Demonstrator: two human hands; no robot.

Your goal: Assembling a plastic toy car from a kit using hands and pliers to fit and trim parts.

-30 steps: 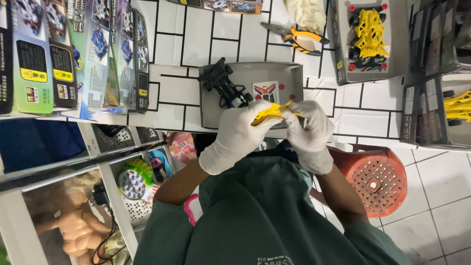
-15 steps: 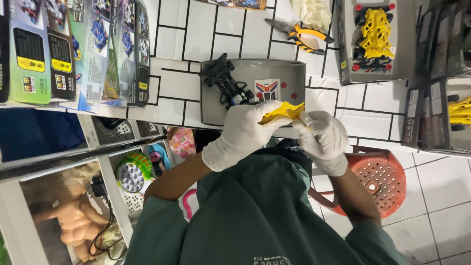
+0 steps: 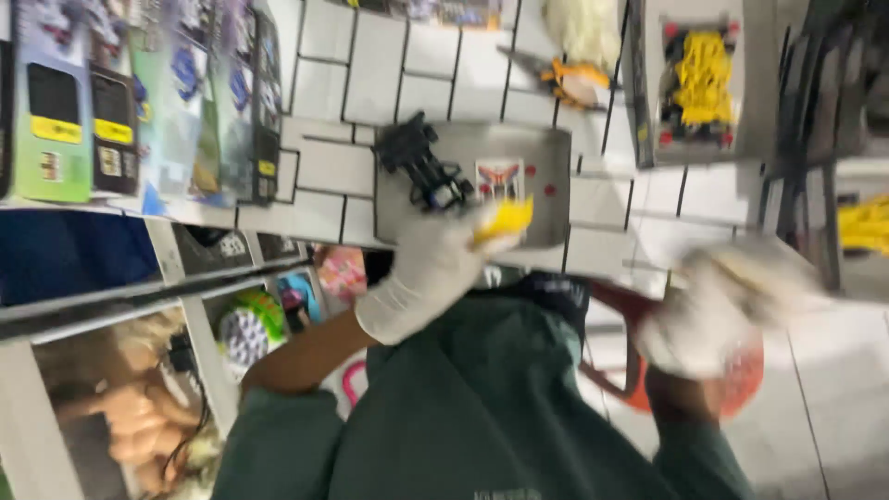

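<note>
My left hand (image 3: 433, 270), in a white glove, grips a small yellow plastic part (image 3: 505, 220) over the near edge of a grey tray (image 3: 546, 153). A black toy car chassis (image 3: 421, 168) lies on the tray's left side, just beyond my fingers. A red and white sticker sheet (image 3: 500, 178) lies beside it. My right hand (image 3: 718, 310), also gloved, is well off to the right and apart from the yellow part. It is blurred by motion, and I cannot see whether it holds anything.
Boxed toys (image 3: 139, 102) stand in a row at the left. An open box with a yellow toy car (image 3: 702, 79) sits at the upper right, with orange-handled cutters (image 3: 567, 85) beside it. An orange plastic stool (image 3: 745, 384) stands on the white tiled floor under my right hand.
Both hands were together on the yellow part. My right hand has let go and swung away to the right, while my left hand keeps the part.
</note>
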